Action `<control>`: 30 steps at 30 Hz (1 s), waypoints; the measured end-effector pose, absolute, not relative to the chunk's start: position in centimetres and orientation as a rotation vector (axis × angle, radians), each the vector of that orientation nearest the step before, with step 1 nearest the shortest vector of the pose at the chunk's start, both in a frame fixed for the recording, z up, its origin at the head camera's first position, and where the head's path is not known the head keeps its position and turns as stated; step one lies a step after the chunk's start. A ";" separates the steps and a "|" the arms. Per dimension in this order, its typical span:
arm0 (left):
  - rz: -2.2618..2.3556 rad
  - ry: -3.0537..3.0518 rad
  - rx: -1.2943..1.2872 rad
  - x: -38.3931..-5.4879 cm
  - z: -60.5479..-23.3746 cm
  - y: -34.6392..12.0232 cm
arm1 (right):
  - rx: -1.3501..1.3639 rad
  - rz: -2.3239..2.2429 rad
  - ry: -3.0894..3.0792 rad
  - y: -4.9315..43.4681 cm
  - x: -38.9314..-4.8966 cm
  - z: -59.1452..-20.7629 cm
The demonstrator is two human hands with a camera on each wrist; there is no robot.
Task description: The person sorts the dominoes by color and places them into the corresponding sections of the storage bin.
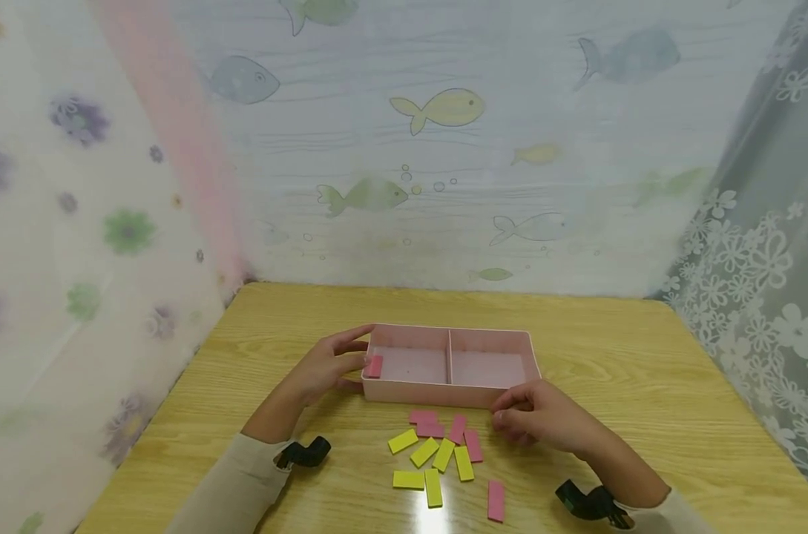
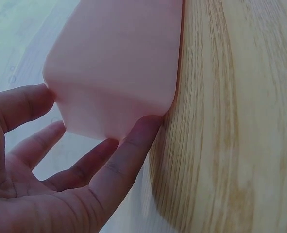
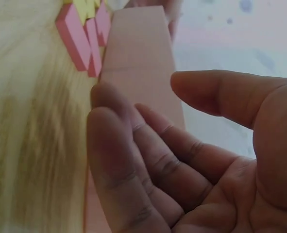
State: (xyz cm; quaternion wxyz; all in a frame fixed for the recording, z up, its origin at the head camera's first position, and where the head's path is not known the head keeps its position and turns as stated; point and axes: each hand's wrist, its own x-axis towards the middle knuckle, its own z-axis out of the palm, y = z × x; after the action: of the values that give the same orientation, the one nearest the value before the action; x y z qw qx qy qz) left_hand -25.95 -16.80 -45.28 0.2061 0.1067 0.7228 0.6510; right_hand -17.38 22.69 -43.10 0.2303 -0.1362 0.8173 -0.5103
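A pink two-compartment box lies on the table, with a pink tile at the left end of its left compartment. My left hand grips the box's left end, its fingers spread around the corners; the left wrist view shows the fingertips against the pink wall. At the box's front right corner is my right hand, fingers loosely bent. Nothing lies between its thumb and fingers in the right wrist view. In front of the box, several yellow tiles and several pink tiles are scattered.
The wooden table reaches back to a curtain printed with fish. A flowered cloth hangs on the left, a lacy one on the right. One pink tile lies apart, nearer the front.
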 end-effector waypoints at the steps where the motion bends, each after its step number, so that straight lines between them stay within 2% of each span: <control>1: 1.813 2.018 0.298 -26.0 -45.3 -16.8 | -0.379 -1.398 2.256 22.6 -17.3 -43.2; 30: 1.807 2.012 0.306 -26.4 -45.9 -16.8 | -0.436 -1.319 2.467 19.8 -16.5 -45.9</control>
State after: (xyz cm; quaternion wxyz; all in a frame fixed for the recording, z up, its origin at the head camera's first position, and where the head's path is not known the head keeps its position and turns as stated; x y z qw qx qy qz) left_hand -26.44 -16.79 -45.91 0.2085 0.1098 0.7231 0.6493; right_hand -16.50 19.77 -45.88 0.1547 -0.1520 0.8608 -0.4604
